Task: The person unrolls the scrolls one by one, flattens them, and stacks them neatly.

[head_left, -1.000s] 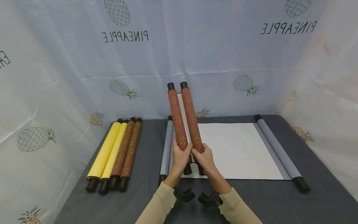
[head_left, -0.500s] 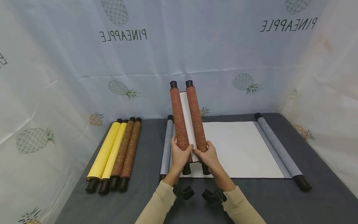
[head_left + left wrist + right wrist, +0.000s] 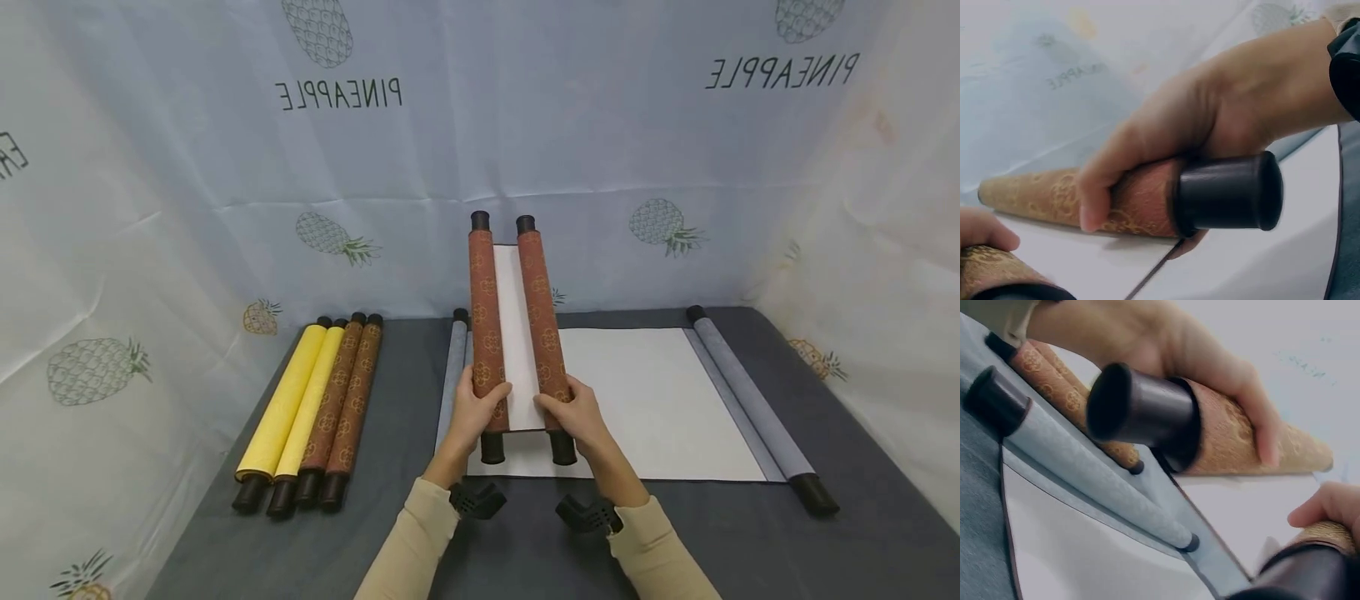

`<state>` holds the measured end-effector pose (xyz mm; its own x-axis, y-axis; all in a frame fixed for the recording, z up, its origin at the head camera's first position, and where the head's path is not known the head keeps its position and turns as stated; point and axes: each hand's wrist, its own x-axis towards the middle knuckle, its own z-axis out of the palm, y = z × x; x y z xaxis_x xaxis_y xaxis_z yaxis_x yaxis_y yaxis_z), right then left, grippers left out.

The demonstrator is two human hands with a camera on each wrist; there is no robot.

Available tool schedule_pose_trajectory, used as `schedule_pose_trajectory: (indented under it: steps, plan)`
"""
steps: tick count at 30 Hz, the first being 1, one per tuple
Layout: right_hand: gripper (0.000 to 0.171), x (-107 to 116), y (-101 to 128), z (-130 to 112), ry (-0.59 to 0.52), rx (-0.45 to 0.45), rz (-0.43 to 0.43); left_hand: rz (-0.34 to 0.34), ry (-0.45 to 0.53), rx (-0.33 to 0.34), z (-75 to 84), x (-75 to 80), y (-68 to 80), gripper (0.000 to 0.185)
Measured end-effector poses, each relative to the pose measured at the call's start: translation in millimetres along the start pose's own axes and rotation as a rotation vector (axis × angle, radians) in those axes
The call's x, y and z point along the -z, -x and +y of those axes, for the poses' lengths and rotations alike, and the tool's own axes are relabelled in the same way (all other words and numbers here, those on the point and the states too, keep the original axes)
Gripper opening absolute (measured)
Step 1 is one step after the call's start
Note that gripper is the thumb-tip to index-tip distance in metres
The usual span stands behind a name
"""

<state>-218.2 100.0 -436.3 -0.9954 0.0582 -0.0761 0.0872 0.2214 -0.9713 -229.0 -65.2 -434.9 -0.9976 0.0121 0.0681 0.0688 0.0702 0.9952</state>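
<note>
Two rollers of brown scroll (image 3: 516,333) now farther apart, more white paper showing; left hand (image 3: 476,408), right hand (image 3: 573,412) each gripping one above dark table (image 3: 405,392), pineapple backdrop (image 3: 450,125).

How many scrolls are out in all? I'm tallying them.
4: a brown scroll held up in both hands, a grey scroll open beneath, a yellow scroll and brown rolled scroll at left.

Staged recording booth, not a lived-in room. Pale plastic sheeting (image 3: 525,125) printed with pineapples and mirrored "PINEAPPLE" lettering encloses the area on three sides. A table (image 3: 862,533) under dark grey cloth carries only scrolls: rolled ones (image 3: 315,408) in a row, one spread open (image 3: 660,400).
</note>
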Motion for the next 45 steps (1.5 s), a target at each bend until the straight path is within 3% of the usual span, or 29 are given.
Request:
schedule_pose_trajectory:
  steps: [11,15,21,29,39,45]
  plan:
    - [0.067,17.7,-2.8,-0.5,-0.040,0.007,-0.159,-0.087,-0.087,-0.032,2.7,17.0,-2.9,0.053]
    - [0.066,21.0,-3.3,-1.5,-0.056,-0.013,-0.205,-0.078,-0.101,-0.015,1.5,20.8,-3.5,0.063]
    - [0.069,22.3,-4.7,-1.0,-0.079,-0.076,-0.202,-0.083,-0.112,0.039,0.8,22.0,-3.5,0.083]
    - [0.066,18.4,-6.8,-3.5,-0.128,-0.142,-0.172,-0.174,-0.051,0.002,0.8,12.3,-2.5,0.073]
    - [0.058,9.5,-7.2,-2.5,-0.127,-0.168,-0.050,-0.118,0.032,0.052,-0.9,1.6,-2.7,0.073]
    - [0.056,4.2,-6.3,-2.9,-0.055,-0.157,0.025,-0.002,0.002,0.072,-2.1,-1.9,-2.5,0.080]
